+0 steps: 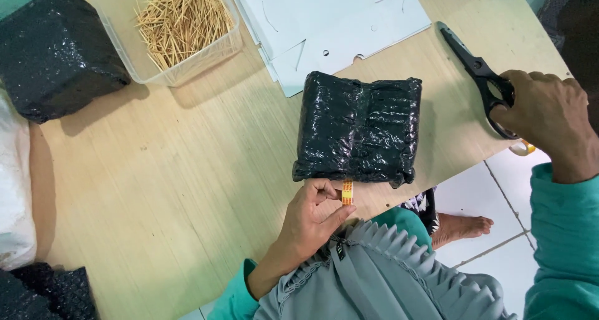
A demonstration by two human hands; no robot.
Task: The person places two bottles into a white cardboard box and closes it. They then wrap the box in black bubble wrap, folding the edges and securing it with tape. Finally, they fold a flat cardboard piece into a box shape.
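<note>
Parcel [357,128]: black, glossy, crinkled plastic wrap.

A pale wooden table [187,170] carries everything here. Near its front edge lies a black plastic-wrapped parcel [359,129]. A second black wrapped parcel [53,54] sits at the far left corner, just beside a clear plastic tub of toothpicks [178,26]. White paper sheets [331,20] lie at the far side, and black scissors [477,70] rest near the right edge.
</note>
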